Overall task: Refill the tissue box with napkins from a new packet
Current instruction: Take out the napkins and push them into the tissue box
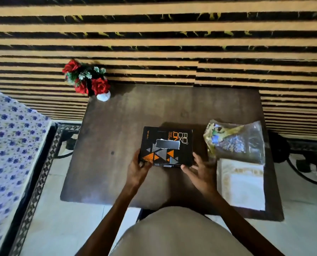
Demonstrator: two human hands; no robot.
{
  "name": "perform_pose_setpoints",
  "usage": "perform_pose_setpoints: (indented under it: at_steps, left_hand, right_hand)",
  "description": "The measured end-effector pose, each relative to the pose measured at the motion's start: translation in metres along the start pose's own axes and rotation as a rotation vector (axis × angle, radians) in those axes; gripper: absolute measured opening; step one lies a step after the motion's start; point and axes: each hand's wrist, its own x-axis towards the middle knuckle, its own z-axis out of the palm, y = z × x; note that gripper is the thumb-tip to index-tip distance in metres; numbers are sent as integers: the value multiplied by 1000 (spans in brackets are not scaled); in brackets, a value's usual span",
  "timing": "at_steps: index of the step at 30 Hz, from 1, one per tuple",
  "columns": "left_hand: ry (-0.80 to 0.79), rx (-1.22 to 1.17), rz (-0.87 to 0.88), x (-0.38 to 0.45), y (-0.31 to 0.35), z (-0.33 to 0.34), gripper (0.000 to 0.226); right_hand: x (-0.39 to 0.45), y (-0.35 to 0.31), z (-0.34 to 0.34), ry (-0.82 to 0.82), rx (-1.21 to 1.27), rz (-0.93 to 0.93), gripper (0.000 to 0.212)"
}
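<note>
- Both hands work the tissue box point(166, 145) at the table's point(106, 137) centre: left hand point(138, 166) clasps its near-left corner, right hand point(198, 169) spread loose, fingertips touching the near-right edge.
- Napkins point(241, 184) lie at four o'clock, opened packet point(234, 139) at three; refilling looks not yet begun.

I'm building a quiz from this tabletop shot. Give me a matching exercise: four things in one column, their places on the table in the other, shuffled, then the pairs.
Things:
1. tissue box
2. flower vase
3. plastic packet
4. napkin stack

Places:
A. near right edge of the table
B. far left corner
C. middle, between left hand and right hand
D. right side, beyond the napkins

Pairs: 1-C, 2-B, 3-D, 4-A
</note>
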Motion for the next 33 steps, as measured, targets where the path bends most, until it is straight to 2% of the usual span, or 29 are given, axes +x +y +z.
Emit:
perform_pose_setpoints:
  at_steps: [5,11,14,16,19,22,25,28,33]
  left_hand:
    - [59,66,-66,-33,-25,-4,56]
    - [86,126,-84,-47,-32,-12,60]
    - [168,261,88,-47,-26,-5,68]
    - [171,403,267,-45,-20,5,77]
    - [-20,716,422,-37,-2,24,98]
    - [-202,968,479,-21,12,43,115]
    - [-345,1132,473,1,15,50,128]
    - [-378,1269,514,8,14,49,136]
    - [-404,1231,488,16,9,44,134]
  right_hand:
    - [-29,38,15,-62,-6,-1,74]
    - [-36,54,20,-132,-104,-27,77]
    - [-23,52,11,-82,-180,-73,76]
    - [-17,49,5,-91,-200,-84,91]
    - [-4,37,-4,-170,-334,-132,124]
    - [12,27,-11,-210,-590,-258,140]
    - [26,24,-17,-231,-696,-304,145]
    - [36,25,-20,-267,-720,-283,145]
    - [44,29,-17,-240,-794,-421,145]
